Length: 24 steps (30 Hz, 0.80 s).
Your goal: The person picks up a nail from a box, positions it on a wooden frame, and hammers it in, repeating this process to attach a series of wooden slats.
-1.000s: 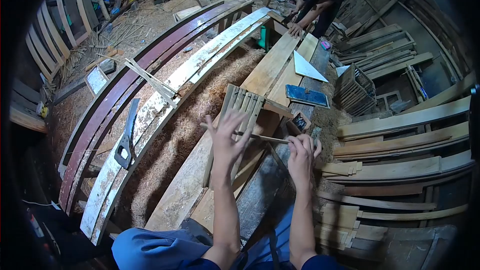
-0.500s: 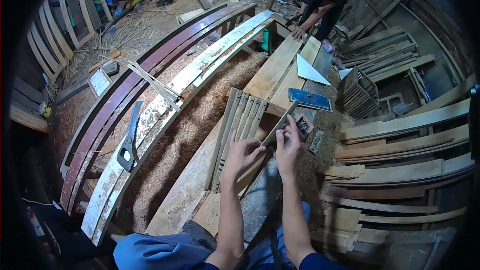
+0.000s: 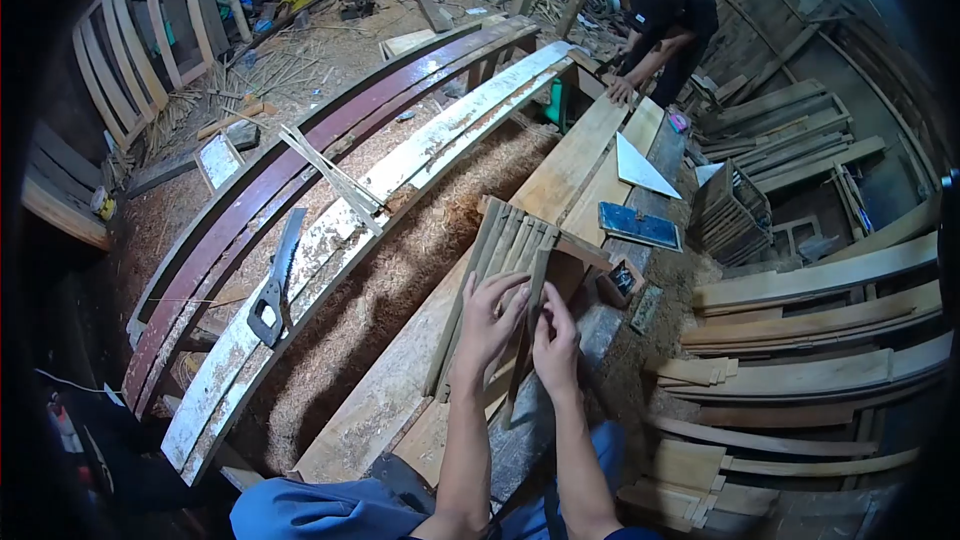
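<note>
Between my two hands stands a thin wooden slat (image 3: 538, 275), tilted and running down toward the bench edge. My left hand (image 3: 492, 320) touches its left side, fingers curved, close over a row of similar slats (image 3: 490, 250). My right hand (image 3: 556, 342) pinches the slat from the right. The row rests on a small wooden frame (image 3: 583, 249) on the long plank bench (image 3: 385, 380). A small box of dark metal pieces (image 3: 622, 280) sits right of the frame, and a blue flat case (image 3: 640, 225) lies beyond it.
A handsaw (image 3: 272, 305) and thin sticks (image 3: 335, 178) lie on the curved white beam (image 3: 430, 145). A white triangle (image 3: 643, 168) rests on the bench. Another person (image 3: 672, 25) leans over its far end. Wood shavings fill the gap left of the bench; stacked boards (image 3: 810, 375) stand right.
The slat has swung from a slant toward the right to nearly in line with the row. My right hand has moved down and left with it. The whole view has shifted slightly.
</note>
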Each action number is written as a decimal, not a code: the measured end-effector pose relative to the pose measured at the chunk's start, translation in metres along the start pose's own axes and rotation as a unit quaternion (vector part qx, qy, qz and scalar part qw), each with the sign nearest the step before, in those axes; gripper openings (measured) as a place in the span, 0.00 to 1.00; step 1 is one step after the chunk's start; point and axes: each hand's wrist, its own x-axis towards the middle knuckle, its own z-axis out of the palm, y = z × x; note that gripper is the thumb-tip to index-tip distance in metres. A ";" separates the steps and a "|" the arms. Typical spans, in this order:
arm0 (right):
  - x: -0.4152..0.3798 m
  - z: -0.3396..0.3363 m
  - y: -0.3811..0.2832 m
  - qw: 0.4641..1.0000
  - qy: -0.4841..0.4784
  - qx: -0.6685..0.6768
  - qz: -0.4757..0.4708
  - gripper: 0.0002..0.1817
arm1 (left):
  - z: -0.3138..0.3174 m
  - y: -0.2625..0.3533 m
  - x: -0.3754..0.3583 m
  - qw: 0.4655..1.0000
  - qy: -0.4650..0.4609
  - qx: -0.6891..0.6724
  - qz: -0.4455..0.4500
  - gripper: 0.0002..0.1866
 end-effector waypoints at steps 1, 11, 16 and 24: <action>-0.005 0.001 -0.004 1.000 -0.013 -0.010 -0.004 0.28 | 0.000 -0.005 0.000 1.000 0.018 0.006 0.009 0.15; -0.020 0.005 -0.012 0.991 -0.074 0.018 0.106 0.32 | 0.007 -0.005 0.010 0.999 0.026 0.033 0.027 0.11; -0.023 0.005 -0.008 0.988 -0.058 0.035 0.142 0.34 | 0.024 -0.006 0.012 0.999 0.015 0.029 0.028 0.09; 0.003 0.008 0.060 0.986 0.032 0.069 0.148 0.31 | 0.030 -0.028 0.019 0.993 0.065 0.084 0.045 0.14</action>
